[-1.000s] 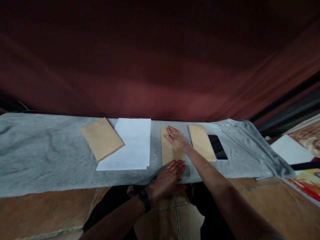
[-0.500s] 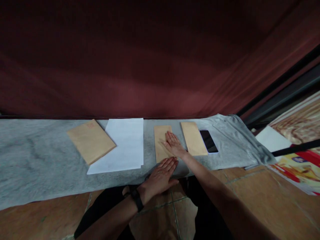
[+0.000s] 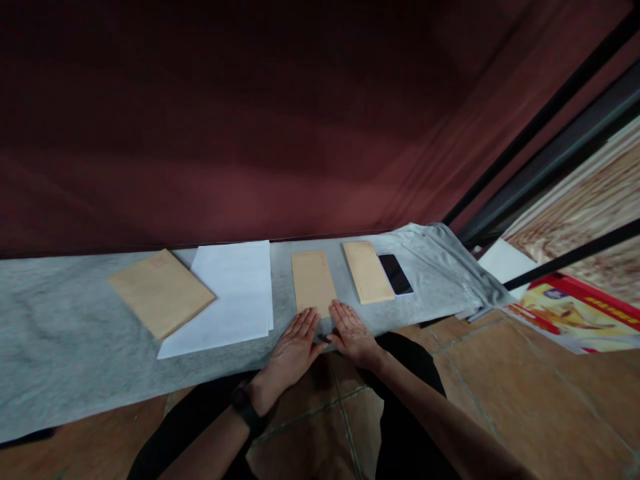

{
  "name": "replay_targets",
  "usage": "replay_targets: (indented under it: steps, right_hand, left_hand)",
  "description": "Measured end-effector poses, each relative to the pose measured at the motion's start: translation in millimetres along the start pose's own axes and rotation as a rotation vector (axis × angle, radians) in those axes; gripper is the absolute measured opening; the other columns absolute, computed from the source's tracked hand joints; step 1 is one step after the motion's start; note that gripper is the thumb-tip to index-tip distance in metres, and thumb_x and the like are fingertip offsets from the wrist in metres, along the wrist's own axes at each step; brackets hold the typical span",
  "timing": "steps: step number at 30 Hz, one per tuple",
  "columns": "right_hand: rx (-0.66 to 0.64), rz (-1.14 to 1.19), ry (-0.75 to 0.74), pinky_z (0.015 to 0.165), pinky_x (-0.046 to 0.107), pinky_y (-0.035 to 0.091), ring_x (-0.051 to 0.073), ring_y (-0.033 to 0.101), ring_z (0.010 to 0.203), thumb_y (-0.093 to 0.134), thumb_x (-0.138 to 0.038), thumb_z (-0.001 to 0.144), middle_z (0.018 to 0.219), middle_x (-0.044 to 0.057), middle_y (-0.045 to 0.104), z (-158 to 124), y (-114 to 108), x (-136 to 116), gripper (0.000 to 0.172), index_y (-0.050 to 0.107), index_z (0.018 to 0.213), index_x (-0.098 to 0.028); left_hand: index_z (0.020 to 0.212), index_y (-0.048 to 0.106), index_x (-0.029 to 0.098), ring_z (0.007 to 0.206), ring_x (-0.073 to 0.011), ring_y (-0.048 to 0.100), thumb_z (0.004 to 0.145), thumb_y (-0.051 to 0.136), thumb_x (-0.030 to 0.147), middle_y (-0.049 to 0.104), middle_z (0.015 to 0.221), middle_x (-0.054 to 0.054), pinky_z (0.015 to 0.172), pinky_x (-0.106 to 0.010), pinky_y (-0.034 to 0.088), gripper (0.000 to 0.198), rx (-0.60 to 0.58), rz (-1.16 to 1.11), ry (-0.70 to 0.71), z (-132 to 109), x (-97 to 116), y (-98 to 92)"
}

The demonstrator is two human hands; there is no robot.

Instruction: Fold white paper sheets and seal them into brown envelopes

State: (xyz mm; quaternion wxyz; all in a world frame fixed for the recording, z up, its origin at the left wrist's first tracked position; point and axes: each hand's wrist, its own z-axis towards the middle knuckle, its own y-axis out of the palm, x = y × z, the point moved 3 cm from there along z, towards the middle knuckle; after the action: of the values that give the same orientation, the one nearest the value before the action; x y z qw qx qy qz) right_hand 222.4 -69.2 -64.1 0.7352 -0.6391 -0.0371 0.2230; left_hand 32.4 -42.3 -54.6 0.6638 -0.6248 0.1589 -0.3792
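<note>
A brown paper envelope (image 3: 313, 280) lies flat on the grey cloth in front of me. My left hand (image 3: 294, 345) is open, palm down, its fingertips at the envelope's near left corner. At the near right corner rests my right hand (image 3: 354, 337), also open with fingers stretched out. Neither hand grips anything. Just right of the envelope is another brown envelope stack (image 3: 369, 273), and beside it a phone (image 3: 395, 274) with a dark screen. To the left, white paper sheets (image 3: 237, 293) lie partly under a stack of brown envelopes (image 3: 163, 293).
The grey cloth (image 3: 65, 333) covers a long narrow surface against a dark red curtain (image 3: 210, 193). Black bars (image 3: 545, 120) cross the right side. A colourful printed box (image 3: 575, 313) stands on the tiled floor (image 3: 540, 380) at the right.
My right hand has slid off the middle of the envelope to its near edge. My left hand has moved slightly left, to the near left corner. The view has shifted a little.
</note>
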Motion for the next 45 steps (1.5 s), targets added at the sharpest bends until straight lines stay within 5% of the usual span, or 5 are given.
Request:
replay_targets:
  steps: [10, 16, 30, 39, 45]
  right_hand:
    - [0.173, 0.037, 0.341, 0.103, 0.049, 0.046, 0.032, 0.058, 0.121, 0.046, -0.032, 0.101, 0.133, 0.019, 0.063, 3, -14, -11, 0.043, 0.053, 0.139, -0.013]
    - [0.335, 0.479, 0.7, 0.096, 0.042, 0.046, 0.028, 0.063, 0.099, 0.062, -0.016, 0.083, 0.09, 0.01, 0.068, 42, -15, 2, 0.008, 0.065, 0.089, -0.02]
    - [0.51, 1.314, 0.824, 0.055, 0.034, 0.058, 0.019, 0.064, 0.057, 0.069, -0.051, 0.072, 0.065, -0.004, 0.06, 52, 4, -4, 0.034, 0.053, 0.086, -0.025]
    - [0.782, 1.397, 0.948, 0.066, 0.032, 0.062, 0.016, 0.067, 0.059, 0.071, -0.035, 0.072, 0.068, -0.002, 0.069, 23, -59, 82, 0.021, 0.062, 0.087, -0.023]
    - [0.826, 1.311, 1.088, 0.05, 0.026, 0.058, 0.014, 0.063, 0.047, 0.066, -0.021, 0.07, 0.057, -0.005, 0.063, 0, -58, 118, 0.014, 0.057, 0.081, -0.024]
  left_hand:
    - [0.138, 0.056, 0.014, 0.139, -0.0262, 0.049, 0.103, 0.039, 0.041, 0.057, 0.146, -0.015, 0.114, -0.043, 0.044, 0.047, 0.036, -0.051, -0.1, 0, -5, -15.5]
    - [0.133, 0.059, 0.016, 0.136, -0.0235, 0.053, 0.101, 0.045, 0.027, 0.059, 0.144, -0.012, 0.113, -0.04, 0.045, 0.037, 0.006, -0.132, -0.156, 7, -11, -19.7]
    - [0.128, 0.064, 0.021, 0.127, -0.0227, 0.06, 0.098, 0.047, 0.025, 0.065, 0.136, -0.008, 0.107, -0.038, 0.05, 0.034, 0.101, -0.168, -0.168, 20, -12, -24.3]
    - [0.126, 0.067, 0.022, 0.127, -0.0227, 0.061, 0.099, 0.045, 0.03, 0.06, 0.143, -0.007, 0.107, -0.037, 0.051, 0.036, 0.065, -0.161, -0.201, 23, -23, -27.1]
    - [0.124, 0.069, 0.022, 0.127, -0.0252, 0.061, 0.099, 0.047, 0.026, 0.061, 0.143, -0.008, 0.107, -0.042, 0.05, 0.034, -0.037, -0.074, -0.163, 26, -15, -28.5]
